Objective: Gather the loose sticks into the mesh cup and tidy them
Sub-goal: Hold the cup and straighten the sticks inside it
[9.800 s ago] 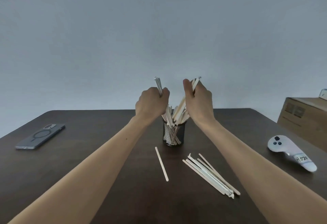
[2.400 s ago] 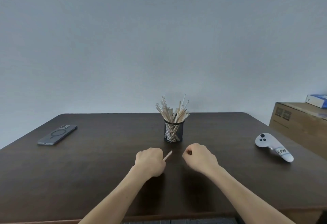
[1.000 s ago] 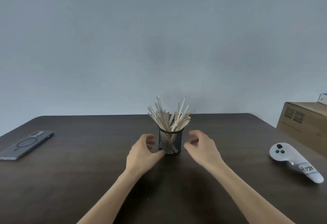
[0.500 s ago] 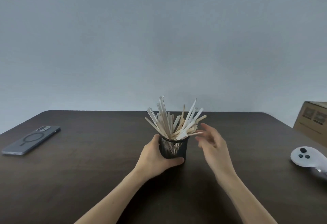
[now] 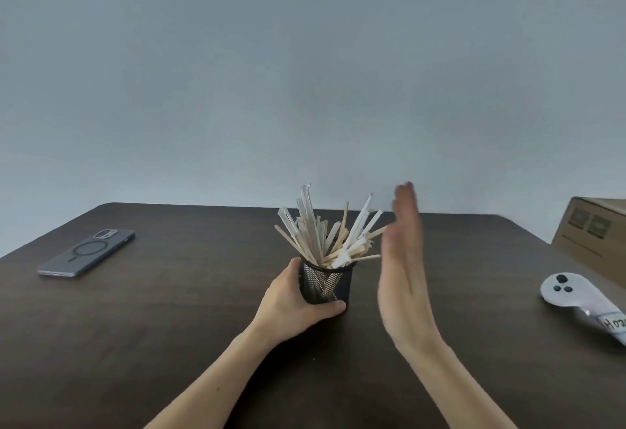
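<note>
- Head view, lower centre of frame: left hand (image 5: 294,303) wrapped round the cup (image 5: 326,284), thumb curled across its near base, bracing it on the table (image 5: 162,320).
- Right of the cup: right hand (image 5: 404,269) flat and spread, fingers together and pointing up, palm facing the sticks (image 5: 327,234); slightly blurred, holding nothing.
- Centre of frame: sticks standing in the cup in a loose fan, some leaning left, several splayed low to the right, tips just beside or touching the right palm; cannot tell which.
- No loose sticks visible on the tabletop; gathering judged complete, tidying in hand.
- To tidy well: best to keep the cup pinned by the base, sweep the flat palm gently leftward against the low right-hand sticks, nudging them upright into the bunch.
- Light pressure advised; thin sticks likely to flick out or tip the cup if pushed hard near their tops.
- Left of frame: phone (image 5: 88,252) lying flat, well apart.
- Right edge: controller (image 5: 576,298) and box (image 5: 596,235), well apart from the work.
</note>
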A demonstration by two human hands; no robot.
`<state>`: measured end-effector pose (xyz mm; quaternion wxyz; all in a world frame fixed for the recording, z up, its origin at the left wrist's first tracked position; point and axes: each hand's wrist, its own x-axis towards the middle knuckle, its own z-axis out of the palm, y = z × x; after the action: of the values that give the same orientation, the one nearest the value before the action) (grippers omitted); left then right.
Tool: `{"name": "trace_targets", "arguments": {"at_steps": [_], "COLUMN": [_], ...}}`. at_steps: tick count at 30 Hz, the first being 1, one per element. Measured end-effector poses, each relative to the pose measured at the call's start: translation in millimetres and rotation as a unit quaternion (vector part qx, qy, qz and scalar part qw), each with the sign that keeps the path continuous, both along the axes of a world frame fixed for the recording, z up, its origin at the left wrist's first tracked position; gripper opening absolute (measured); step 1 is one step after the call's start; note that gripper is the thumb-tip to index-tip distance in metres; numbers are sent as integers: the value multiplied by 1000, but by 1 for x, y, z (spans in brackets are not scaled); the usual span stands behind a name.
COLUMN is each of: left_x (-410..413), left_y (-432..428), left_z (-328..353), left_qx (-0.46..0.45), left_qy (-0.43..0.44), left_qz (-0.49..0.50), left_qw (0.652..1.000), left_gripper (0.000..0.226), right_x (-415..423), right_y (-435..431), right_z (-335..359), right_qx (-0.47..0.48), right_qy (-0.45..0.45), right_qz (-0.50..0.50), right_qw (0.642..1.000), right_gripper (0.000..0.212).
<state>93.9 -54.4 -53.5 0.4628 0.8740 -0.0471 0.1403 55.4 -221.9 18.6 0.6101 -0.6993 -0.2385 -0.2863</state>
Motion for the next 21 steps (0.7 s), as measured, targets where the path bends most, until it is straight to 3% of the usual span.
{"name": "trace_targets", "arguments": {"at_steps": [4,9,14,21], "left_x": [0,1,1,2], "left_y": [1,1,3,7], "left_z": [0,0,1,3], "left_qx": [4,0,-3,-2], "left_qy": [0,3,-1,9], "left_qz": [-7,-7,-12,-25], "left_qw": [1000,1000,1000,1000], "left_gripper": [77,77,75,78], "right_x": [25,26,29,25], "right_y": [16,2,2,-21], "right_z": [14,19,-1,-9], "right_qx": [-136,-108,-248,-98], "right_qy": [35,12,7,87], "right_qz": [-9,-19,-23,-10], "right_qw": [990,994,968,991], "right_gripper": [43,45,55,53]}}
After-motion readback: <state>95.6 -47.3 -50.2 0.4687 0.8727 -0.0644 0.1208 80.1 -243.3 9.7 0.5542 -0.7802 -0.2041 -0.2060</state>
